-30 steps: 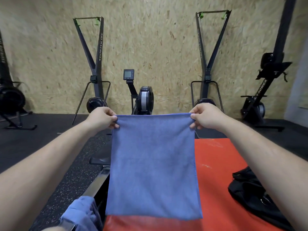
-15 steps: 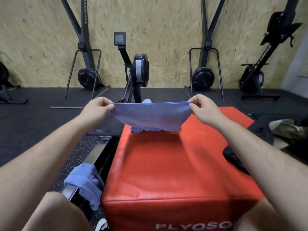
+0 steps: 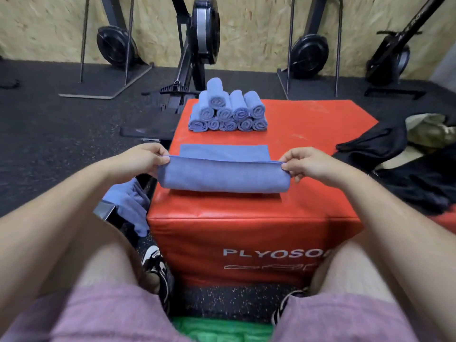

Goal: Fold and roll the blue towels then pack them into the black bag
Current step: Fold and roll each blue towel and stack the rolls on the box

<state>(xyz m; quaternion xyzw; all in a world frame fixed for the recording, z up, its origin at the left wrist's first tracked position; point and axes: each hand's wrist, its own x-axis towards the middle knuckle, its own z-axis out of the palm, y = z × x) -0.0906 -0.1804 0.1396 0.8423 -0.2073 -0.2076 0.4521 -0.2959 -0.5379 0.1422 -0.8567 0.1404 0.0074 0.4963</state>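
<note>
A blue towel [image 3: 223, 176] lies across the near part of the red plyo box [image 3: 246, 225], its near half doubled over the far half. My left hand [image 3: 143, 160] pinches the folded edge's left corner. My right hand [image 3: 309, 162] pinches the right corner. A stack of several rolled blue towels [image 3: 228, 109] sits at the far side of the box top. The black bag [image 3: 399, 174] lies on the floor to the right of the box.
More loose blue towels [image 3: 128, 201] hang over a rower rail left of the box. Rowing and ski machines [image 3: 197, 35] stand along the wooden wall. My knees and shoes flank the box's front. A crumpled greenish cloth [image 3: 434, 129] lies beyond the bag.
The towel came down from hanging in the air onto the box top, and both hands drew its held edge toward me so it lies doubled. My view tilted down.
</note>
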